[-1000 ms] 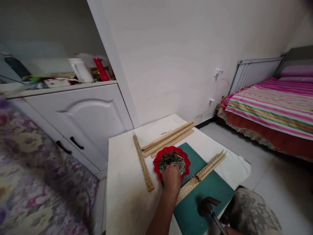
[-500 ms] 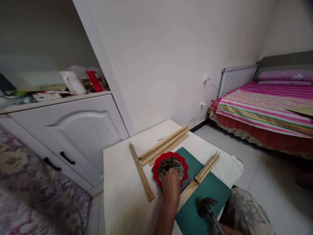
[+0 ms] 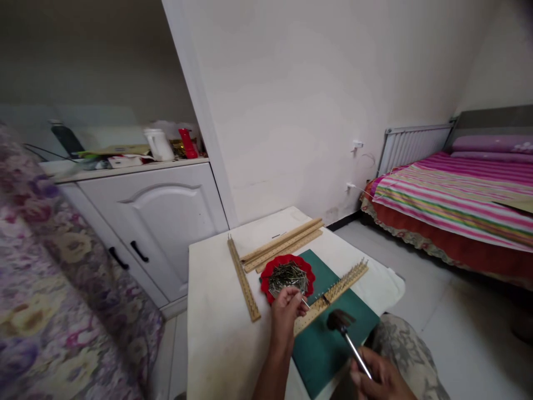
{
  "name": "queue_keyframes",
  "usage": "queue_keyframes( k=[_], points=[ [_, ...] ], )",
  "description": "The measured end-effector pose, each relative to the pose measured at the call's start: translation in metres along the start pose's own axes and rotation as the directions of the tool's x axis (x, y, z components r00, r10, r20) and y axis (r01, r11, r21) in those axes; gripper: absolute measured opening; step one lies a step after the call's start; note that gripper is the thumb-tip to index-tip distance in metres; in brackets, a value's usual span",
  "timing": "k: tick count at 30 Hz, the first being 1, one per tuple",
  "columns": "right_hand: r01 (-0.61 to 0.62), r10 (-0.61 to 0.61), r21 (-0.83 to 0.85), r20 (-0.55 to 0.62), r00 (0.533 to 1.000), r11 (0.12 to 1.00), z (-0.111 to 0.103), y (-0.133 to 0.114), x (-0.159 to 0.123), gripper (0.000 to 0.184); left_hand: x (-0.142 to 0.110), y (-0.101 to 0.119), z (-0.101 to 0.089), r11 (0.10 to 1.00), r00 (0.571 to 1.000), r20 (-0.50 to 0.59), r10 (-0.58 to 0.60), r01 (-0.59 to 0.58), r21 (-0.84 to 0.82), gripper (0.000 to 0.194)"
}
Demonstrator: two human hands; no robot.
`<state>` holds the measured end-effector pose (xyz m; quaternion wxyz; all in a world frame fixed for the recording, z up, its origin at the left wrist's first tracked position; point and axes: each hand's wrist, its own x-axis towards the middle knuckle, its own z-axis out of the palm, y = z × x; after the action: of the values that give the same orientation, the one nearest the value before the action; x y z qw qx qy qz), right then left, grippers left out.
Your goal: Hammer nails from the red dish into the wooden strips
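Note:
My left hand [image 3: 287, 312] pinches a nail [image 3: 305, 303] just in front of the red scalloped bowl [image 3: 308, 278], near the drilled wooden strip. Many loose nails [image 3: 287, 276] fill that bowl. The drilled wooden strip [image 3: 306, 321] lies slantwise over a green mat [image 3: 316, 355]; nails stand in rows along its far part, while holes show at its near end. A dark clip-like piece [image 3: 325, 300] sits partway along it. My right hand [image 3: 377, 373] is closed round the handle of a hammer [image 3: 353, 350], whose head hangs above the mat, right of the strip.
Further drilled strips [image 3: 287, 244] lie at the back of the white-covered table [image 3: 220, 355]. Another strip with nails [image 3: 244, 280] lies left of the bowl. A cabinet [image 3: 175, 222] stands at the left and a bed [image 3: 458, 183] at the right. My knee [image 3: 410, 355] is beside the mat.
My left hand has come out of the bowl with a nail and moved toward the strip. My right hand has lifted the hammer into fuller view. The camera has turned somewhat left.

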<state>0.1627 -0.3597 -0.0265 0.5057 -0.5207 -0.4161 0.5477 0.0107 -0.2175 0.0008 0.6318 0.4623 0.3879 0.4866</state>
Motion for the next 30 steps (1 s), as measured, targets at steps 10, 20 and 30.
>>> queue_keyframes(
  k=[10, 20, 30],
  points=[
    [0.1, -0.092, 0.114, -0.078, 0.993, 0.988, 0.008, -0.032, 0.003, 0.03, -0.08, -0.02, 0.045, 0.888, 0.968, 0.19, -0.166, 0.23, -0.399, 0.026],
    [0.004, -0.006, 0.045, 0.037, 0.999, 0.999, -0.011, -0.007, -0.016, 0.032, -0.101, -0.045, 0.037, 0.935, 0.947, 0.32, 0.026, -0.136, 0.327, 0.013],
    [-0.065, 0.065, 0.033, 0.009, 0.998, 0.997, -0.016, 0.005, -0.007, 0.034, -0.073, -0.029, 0.027, 0.69, 0.962, 0.185, 0.203, -0.274, 0.67, 0.013]
  ],
)
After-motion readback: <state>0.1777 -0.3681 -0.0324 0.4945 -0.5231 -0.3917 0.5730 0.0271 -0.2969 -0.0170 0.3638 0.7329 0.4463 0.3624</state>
